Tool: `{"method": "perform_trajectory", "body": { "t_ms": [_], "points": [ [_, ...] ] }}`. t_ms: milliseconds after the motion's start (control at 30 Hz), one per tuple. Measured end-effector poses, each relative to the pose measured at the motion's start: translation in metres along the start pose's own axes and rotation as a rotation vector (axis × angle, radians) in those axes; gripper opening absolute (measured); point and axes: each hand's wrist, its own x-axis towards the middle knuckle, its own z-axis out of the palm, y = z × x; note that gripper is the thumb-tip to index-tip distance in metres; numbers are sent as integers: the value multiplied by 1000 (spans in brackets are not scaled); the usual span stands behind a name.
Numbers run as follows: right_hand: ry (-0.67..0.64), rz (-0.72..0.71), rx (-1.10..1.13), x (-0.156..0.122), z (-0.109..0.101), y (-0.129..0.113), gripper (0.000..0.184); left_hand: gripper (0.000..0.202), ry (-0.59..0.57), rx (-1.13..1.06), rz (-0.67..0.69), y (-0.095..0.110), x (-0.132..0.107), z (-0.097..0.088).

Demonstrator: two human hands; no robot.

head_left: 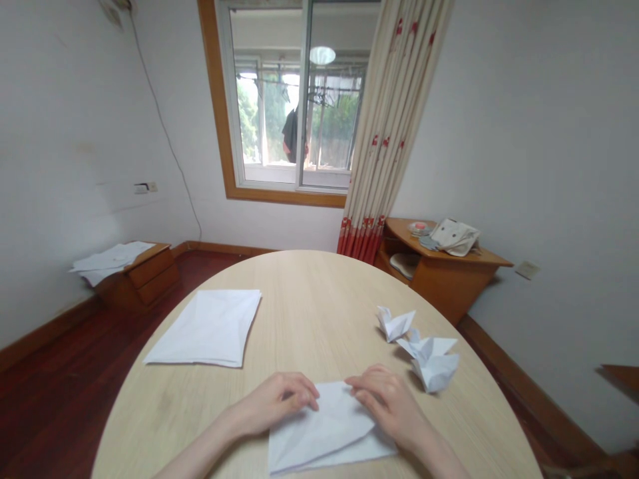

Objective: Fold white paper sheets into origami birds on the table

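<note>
A creased white sheet of paper [327, 432] lies on the round light-wood table [309, 299] near its front edge. My left hand [277, 401] rests on the sheet's upper left part, fingers curled and pressing down on the paper. My right hand [387, 402] presses on the upper right part, fingers bent together against a fold. The fingertips of both hands nearly meet at the sheet's top middle. A stack of flat white sheets [207, 327] lies to the left, apart from both hands.
Folded white paper figures [432, 362] and a smaller folded paper figure [395, 324] sit on the table's right side. Beyond the table are a window [294, 100], a curtain [389, 133], a wooden corner shelf with a bag [449, 256], and a low cabinet [137, 273] at left.
</note>
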Motion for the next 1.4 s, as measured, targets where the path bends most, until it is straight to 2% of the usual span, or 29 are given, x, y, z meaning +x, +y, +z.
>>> {"method": "perform_trajectory", "body": {
  "t_ms": [233,500,733,900,1067,1200,1400],
  "points": [
    [-111,81,35,0,2,-5,50,53,27,84,-20,-2,-1,-1],
    [-202,64,100,4,0,-15,42,23,121,232,-71,-9,-1,4],
    [-231,94,91,5,4,-14,36,55,52,482,-108,-16,-1,4],
    [-258,139,-2,6,13,-14,37,56,37,561,-89,-24,0,6],
    [-234,98,-112,8,31,-14,36,58,29,606,-65,-27,1,10],
    [-210,81,-180,9,45,-13,41,58,29,672,-63,-32,3,14],
    [-240,60,-163,7,56,-5,47,58,0,774,-55,-41,0,24]
  ]
}}
